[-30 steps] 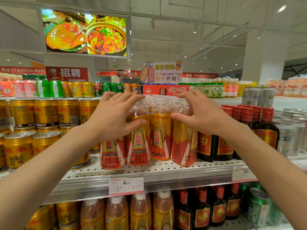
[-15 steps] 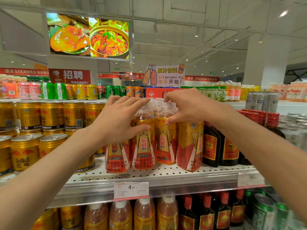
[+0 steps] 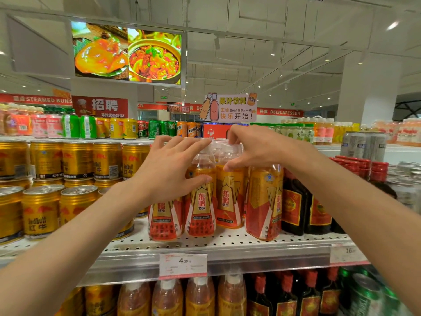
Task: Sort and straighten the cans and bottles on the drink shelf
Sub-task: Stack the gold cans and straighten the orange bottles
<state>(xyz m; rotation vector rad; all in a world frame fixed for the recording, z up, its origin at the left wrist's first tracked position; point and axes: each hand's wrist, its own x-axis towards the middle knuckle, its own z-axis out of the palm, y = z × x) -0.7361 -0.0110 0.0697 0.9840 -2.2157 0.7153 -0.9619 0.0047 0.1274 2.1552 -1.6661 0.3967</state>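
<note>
Several orange drink bottles with red-and-gold labels stand in a front row on the white perforated shelf point(image 3: 227, 245). My left hand point(image 3: 173, 169) lies flat over the leftmost bottle point(image 3: 165, 220), fingers spread across the caps and thumb touching the front of the second bottle point(image 3: 201, 206). My right hand point(image 3: 257, 149) pinches the top of the third bottle point(image 3: 229, 201), fingers curled over its cap and thumb on its shoulder. The fourth bottle point(image 3: 264, 201) stands free just right of it, turned so its label faces sideways.
Gold cans point(image 3: 77, 160) are stacked two high to the left. Dark bottles with red caps point(image 3: 296, 208) stand to the right, with silver cans point(image 3: 364, 144) behind. A price tag point(image 3: 183, 264) hangs on the shelf edge. More bottles point(image 3: 200, 297) fill the shelf below.
My right hand has left the fourth bottle and moved left onto the top of the third one. My left hand has stayed over the leftmost bottles. The camera has tilted up a little.
</note>
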